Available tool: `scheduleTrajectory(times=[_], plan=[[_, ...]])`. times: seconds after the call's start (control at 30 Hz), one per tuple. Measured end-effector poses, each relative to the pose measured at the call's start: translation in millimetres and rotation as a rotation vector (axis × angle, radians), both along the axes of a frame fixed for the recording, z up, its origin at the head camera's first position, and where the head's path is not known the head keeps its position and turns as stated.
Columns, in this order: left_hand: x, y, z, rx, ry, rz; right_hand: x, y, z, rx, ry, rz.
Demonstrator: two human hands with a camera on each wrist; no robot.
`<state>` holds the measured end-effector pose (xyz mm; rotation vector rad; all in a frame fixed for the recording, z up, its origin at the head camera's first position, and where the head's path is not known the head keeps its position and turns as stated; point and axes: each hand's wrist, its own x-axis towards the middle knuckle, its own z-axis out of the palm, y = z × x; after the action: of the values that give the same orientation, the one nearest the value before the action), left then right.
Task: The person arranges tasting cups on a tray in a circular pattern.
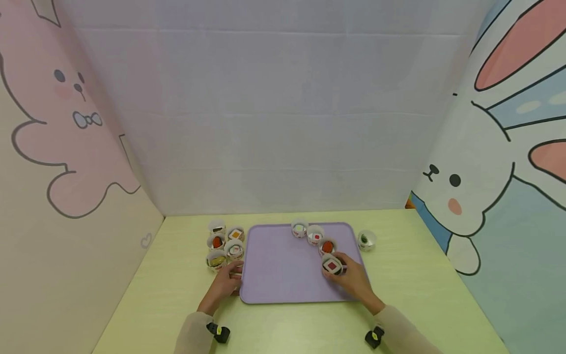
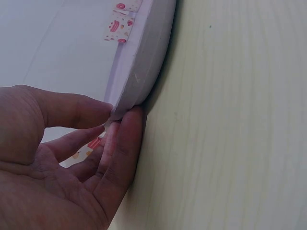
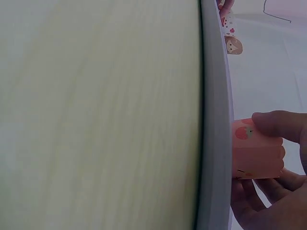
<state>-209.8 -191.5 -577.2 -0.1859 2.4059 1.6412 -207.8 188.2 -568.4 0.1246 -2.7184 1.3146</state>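
My right hand grips a small paper cup over the right part of a lilac tray. Inside the cup is a square sushi-like piece, white with a red centre and dark edge. The right wrist view shows the cup's pink wall with a strawberry print, thumb on one side and fingers on the other. At the tray's left edge, my left hand pinches the rim between thumb and fingers. Three more cups run in a slanting line behind the held one, including one with an orange-red topping.
Left of the tray several filled cups stand clustered, one with a yellow topping. A single cup with something green stands on the table right of the tray. A white cloth wall closes the back, with printed side panels.
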Motion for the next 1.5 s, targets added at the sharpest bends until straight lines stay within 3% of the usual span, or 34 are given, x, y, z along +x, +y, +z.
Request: scheduleTrajectory(times=[0.13, 0.47, 1.13, 1.5], plan=[[-0.1, 0.2, -2.8, -0.001, -0.003, 0.004, -0.8, -2, -3.4, -0.001, -0.022, 0.0], [-1.3, -0.7, -4.3, 0.0, 0.005, -0.001, -4.3, -3, -11.1, -0.031, 0.016, 0.019], [1.0, -1.1, -2.0, -0.002, 0.002, -0.001, -4.0, -3, -9.3, -0.193, -0.051, 0.026], [0.1, -1.4, -2.5, 0.003, 0.0, 0.003, -3.2, -1, 0.0, -0.171, -0.029, 0.021]])
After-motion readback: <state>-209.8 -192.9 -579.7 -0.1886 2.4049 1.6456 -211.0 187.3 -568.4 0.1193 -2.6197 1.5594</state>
